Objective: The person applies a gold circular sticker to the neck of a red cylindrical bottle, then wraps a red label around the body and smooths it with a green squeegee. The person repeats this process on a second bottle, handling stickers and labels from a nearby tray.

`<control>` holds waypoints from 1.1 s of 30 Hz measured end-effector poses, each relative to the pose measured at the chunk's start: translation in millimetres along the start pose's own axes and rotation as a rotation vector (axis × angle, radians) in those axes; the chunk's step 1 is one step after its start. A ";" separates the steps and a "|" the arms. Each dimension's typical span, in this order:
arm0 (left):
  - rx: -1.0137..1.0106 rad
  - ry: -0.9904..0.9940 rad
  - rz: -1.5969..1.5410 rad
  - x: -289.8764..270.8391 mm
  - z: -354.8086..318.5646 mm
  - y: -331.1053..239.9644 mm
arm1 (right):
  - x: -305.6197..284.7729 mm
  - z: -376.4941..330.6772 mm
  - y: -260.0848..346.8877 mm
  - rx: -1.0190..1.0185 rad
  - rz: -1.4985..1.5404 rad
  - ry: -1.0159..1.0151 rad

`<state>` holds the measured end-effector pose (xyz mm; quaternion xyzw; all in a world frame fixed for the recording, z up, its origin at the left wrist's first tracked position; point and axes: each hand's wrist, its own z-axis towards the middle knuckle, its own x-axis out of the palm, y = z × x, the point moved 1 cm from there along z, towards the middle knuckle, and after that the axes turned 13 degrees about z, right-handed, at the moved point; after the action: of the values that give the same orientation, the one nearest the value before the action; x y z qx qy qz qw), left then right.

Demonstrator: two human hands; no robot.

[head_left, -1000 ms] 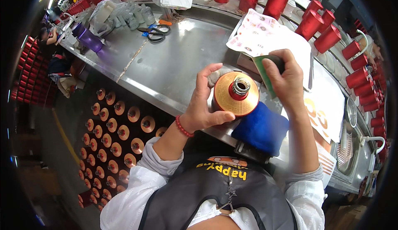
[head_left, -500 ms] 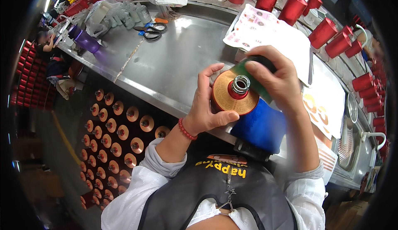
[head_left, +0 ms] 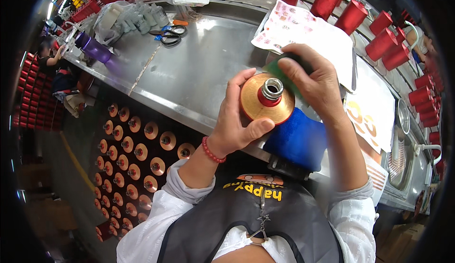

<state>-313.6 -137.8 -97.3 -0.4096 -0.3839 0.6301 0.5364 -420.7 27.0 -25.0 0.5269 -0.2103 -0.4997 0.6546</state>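
A red bottle with a gold shoulder point(head_left: 252, 102) and a bare, threaded glass neck is tilted toward me over the table's near edge. My left hand point(head_left: 233, 128) is closed round its left side, thumb along the near rim and fingers behind. My right hand point(head_left: 316, 75) grips a flat green piece point(head_left: 284, 77) with a dark upper part, blurred by motion; its exact kind cannot be made out. The piece is against or very close to the bottle's right side. Below the bottle lies a blue cloth point(head_left: 296, 135) over a dark support.
The metal table point(head_left: 185, 73) carries scissors point(head_left: 171, 36), a purple bottle point(head_left: 95, 48) and a bag of small clear bottles point(head_left: 137, 20). Printed sheets point(head_left: 289, 28) lie right. Red bottles point(head_left: 353, 17) stand on a curved conveyor. Several gold-topped bottles point(head_left: 141, 151) stand low at left.
The held bottle has shifted slightly up and left with both hands, its neck leaning a little differently. My right hand still holds the green piece. Red bottles on the conveyor have moved along to the right.
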 end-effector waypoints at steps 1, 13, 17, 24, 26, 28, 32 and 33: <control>-0.009 -0.012 -0.061 2.5 -0.8 1.1 | -0.9 1.3 -1.7 -0.004 -0.106 -0.092; -0.083 0.199 -0.259 -7.0 14.6 4.1 | -3.2 14.8 3.2 0.010 -0.220 -0.099; -0.131 0.208 -0.217 -11.4 12.7 -3.6 | -0.4 4.2 -1.4 0.076 0.106 0.101; -0.022 0.009 -0.122 8.7 0.3 -3.6 | -6.2 5.6 -5.1 -0.014 -0.099 0.055; -0.036 0.110 -0.216 -4.7 8.0 0.6 | -14.1 6.1 -7.2 -0.015 -0.108 -0.033; -0.085 0.217 -0.346 -20.5 12.7 4.6 | -18.1 1.1 -12.2 -0.023 0.033 -0.053; -0.059 0.120 -0.324 -36.3 7.2 9.5 | -8.4 -15.8 -29.4 0.146 0.377 0.014; -0.053 0.021 -0.262 -35.0 4.6 10.6 | -4.5 -19.0 -33.1 0.202 0.432 0.023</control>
<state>-318.6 -174.1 -101.7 -0.3768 -0.4448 0.5400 0.6071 -421.7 41.9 -60.4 0.5380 -0.3597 -0.3185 0.6926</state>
